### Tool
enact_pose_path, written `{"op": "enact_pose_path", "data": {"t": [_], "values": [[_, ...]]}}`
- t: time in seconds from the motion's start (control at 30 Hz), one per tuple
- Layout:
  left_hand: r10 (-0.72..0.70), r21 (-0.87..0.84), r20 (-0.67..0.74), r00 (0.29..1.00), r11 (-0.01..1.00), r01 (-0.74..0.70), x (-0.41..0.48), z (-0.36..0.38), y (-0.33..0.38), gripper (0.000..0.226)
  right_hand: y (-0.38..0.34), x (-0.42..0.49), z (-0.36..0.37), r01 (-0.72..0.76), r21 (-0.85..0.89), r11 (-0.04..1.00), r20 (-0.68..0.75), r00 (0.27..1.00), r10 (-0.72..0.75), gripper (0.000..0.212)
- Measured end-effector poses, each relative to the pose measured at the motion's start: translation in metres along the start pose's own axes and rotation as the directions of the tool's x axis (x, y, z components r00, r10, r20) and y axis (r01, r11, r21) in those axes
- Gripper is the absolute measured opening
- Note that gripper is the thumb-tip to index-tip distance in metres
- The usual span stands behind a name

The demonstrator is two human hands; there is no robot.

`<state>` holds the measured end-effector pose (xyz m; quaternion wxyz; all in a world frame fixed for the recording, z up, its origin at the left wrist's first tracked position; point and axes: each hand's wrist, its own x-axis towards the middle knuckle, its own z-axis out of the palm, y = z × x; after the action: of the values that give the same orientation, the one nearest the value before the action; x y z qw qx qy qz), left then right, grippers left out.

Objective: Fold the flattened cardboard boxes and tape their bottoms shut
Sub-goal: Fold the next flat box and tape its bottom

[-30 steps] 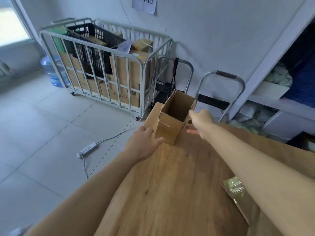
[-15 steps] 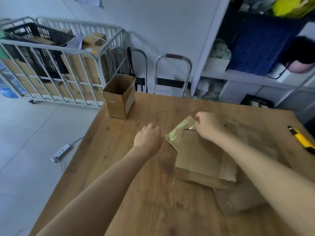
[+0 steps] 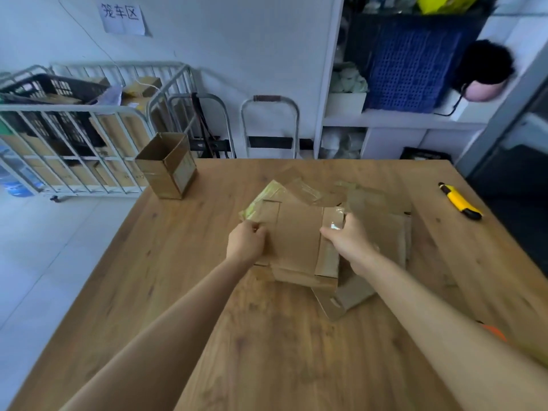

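One flattened box [image 3: 296, 241] in work, mid-table, lying flat on top of a loose pile of flattened cardboard [image 3: 385, 232]. Clear tape along its left and right edges; loose tape strips [image 3: 308, 189] curling up just behind it. Left hand [image 3: 246, 243] at the left edge, fingers curled, pinching the flap there. Right hand [image 3: 348, 241] at the right edge, over the taped strip, fingers bent round it; reads as a grip, not a flat press. Not yet squared out, no flaps folded, no fresh tape on.

Progress, as a judgement: one folded box [image 3: 167, 166] standing upright at the far-left corner of the table [image 3: 237, 351], open top up, tape visible on its side. Bottom not visible, so seal unconfirmed. Current box at the very start: lift, square out, fold bottom flaps, tape. More flats under it, count unclear.

Around: yellow utility knife [image 3: 459, 201] on the table far right, well apart from the pile. Orange item [image 3: 493, 332] at the right edge, mostly hidden behind the right forearm, unidentifiable. No tape roll in view, a possible blocker for sealing. Off the table: cage trolley [image 3: 74, 137] with cartons and a black crate at left, two folded hand trucks [image 3: 269, 126] against the wall, shelving [image 3: 400, 117] with a blue crate [image 3: 415, 60] at right. Nothing between hands and box; loose strips likely to snag during squaring out.
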<state>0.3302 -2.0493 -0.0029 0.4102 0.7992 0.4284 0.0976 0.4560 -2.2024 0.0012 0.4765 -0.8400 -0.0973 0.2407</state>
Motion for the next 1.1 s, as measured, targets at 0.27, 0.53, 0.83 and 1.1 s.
{"op": "enact_pose_path", "data": {"t": [0.27,0.53,0.83,1.1], "values": [[0.073,-0.128,-0.244,0.967,0.986,-0.106,-0.089,0.000,0.029,0.031,0.020,-0.055,-0.065,0.103,-0.099,0.990,0.075,0.993,-0.095,0.032],[0.541,0.236,-0.040,0.840,0.822,-0.519,-0.152,0.012,0.063,0.034,0.044,-0.104,-0.118,0.380,-0.252,0.890,0.268,0.911,-0.313,0.082],[0.698,0.256,0.273,0.662,0.611,-0.749,-0.179,0.007,0.041,0.031,0.070,-0.147,-0.113,0.302,-0.112,0.947,0.444,0.868,-0.224,0.116],[0.802,0.169,0.275,0.530,0.503,-0.848,-0.196,0.014,0.007,0.020,0.096,-0.183,-0.100,0.297,-0.162,0.941,0.401,0.891,-0.213,0.112]]}}
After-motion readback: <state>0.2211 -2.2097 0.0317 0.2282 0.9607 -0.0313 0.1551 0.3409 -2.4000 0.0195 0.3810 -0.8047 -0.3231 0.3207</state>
